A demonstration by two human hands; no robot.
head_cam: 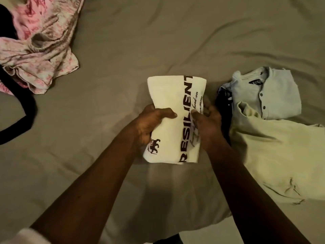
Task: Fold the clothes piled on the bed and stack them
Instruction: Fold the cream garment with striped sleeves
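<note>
While both hands grip it, the white T-shirt (168,95), printed RESILIENT, is a compact folded packet at the centre of the bed (123,50).

- Grip: left hand (151,124) on the packet's left edge, right hand (207,124) on its right edge. Both thumbs press on top and the fingers curl under.
- Step in hand (judged): fold finished, transfer to the stack comes next.
- Technique: keep the thumbs pinning the top layer so the fold does not spring open. Carry the packet flat, not tilted, and set it down square on the stack before letting go.
- Stack site: light blue shirt (267,95), folded and buttoned, lies to the right. A dark garment (223,106) sits at its left edge, just beside the right hand.
- Obstacle: pale yellow garment (274,152) lies spread out, its far edge over the blue shirt's near edge. It probably needs shifting or folding first.
- Unfolded: pink patterned pile (40,50) at far left, well apart.

Not resolved:
- Fingers under the packet are hidden, and so is the layer count.
- Cannot tell whether the packet rests on the sheet or is lifted.
- Dark garment's type is unclear.
- Yellow garment and pink pile are cut off by the frame.
- Black strap (26,110) at left is unidentified.
- Pale blur (29,235) at the near-left corner is unreadable.
</note>
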